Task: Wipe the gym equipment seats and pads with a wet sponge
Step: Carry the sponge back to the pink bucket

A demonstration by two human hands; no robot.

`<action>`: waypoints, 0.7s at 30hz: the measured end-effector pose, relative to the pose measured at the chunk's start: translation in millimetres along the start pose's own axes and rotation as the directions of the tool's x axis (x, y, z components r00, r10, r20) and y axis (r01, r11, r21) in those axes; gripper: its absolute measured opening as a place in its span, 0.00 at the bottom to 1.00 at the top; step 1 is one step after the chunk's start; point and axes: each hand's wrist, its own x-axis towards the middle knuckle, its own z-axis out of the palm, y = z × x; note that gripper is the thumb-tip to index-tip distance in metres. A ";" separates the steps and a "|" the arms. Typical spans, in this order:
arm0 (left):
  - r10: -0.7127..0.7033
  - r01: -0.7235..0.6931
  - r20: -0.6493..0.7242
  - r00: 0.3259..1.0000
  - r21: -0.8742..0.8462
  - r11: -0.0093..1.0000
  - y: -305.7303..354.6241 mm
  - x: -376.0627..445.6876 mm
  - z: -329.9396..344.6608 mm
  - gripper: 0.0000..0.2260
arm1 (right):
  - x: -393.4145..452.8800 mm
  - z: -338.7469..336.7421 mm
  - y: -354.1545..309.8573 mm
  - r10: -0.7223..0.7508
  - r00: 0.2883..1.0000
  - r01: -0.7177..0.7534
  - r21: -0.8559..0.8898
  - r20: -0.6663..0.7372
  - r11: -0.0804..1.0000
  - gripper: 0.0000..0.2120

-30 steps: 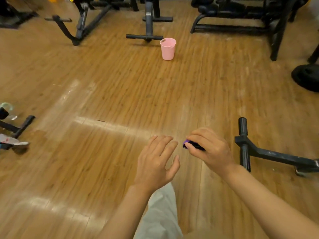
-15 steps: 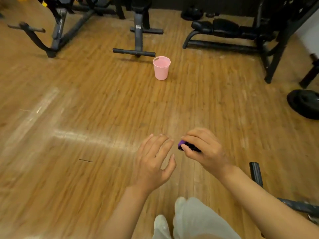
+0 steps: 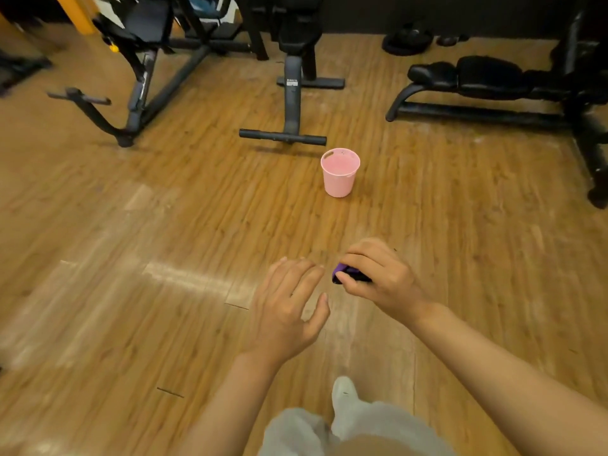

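Fingers of our right hand (image 3: pixel 378 278) curl down over a small purple-and-black sponge (image 3: pixel 342 274), clamped tight, only its purple end poking out past the knuckles! Just beside it our left hand (image 3: pixel 289 307) hangs spread and loose, palm down, fingers straight and apart, holding nothing, its fingertips near the sponge but not touching it. Both hands float above the wooden floor (image 3: pixel 164 241), with a pale glare streaking across the boards to the left. Below us, a light grey trouser leg (image 3: pixel 362 429) and a pale sock or shoe (image 3: pixel 343 394) stepping forward, we cannot tell which. Farther out, dead ahead, a pink bucket (image 3: pixel 340 176) stands upright on the floor, well apart from our hands; what it holds, we cannot make out. Right behind it sits the black T-shaped foot of an exercise machine (image 3: pixel 289 103), crossbar near the bucket. Off to the right, a flat bench with black pads (image 3: pixel 477 77) stretches along the floor on its dark frame. Left side, another dark frame with a black seat (image 3: pixel 141 24) rising above it, and an orange post (image 3: pixel 75 11) at the top corner.
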 end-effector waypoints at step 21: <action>0.038 -0.010 0.118 0.992 -0.229 0.973 -318.3 326.7 208.4 0.11 | 238.9 187.7 335.4 0.184 0.979 -0.161 -0.214 0.088 0.963 0.08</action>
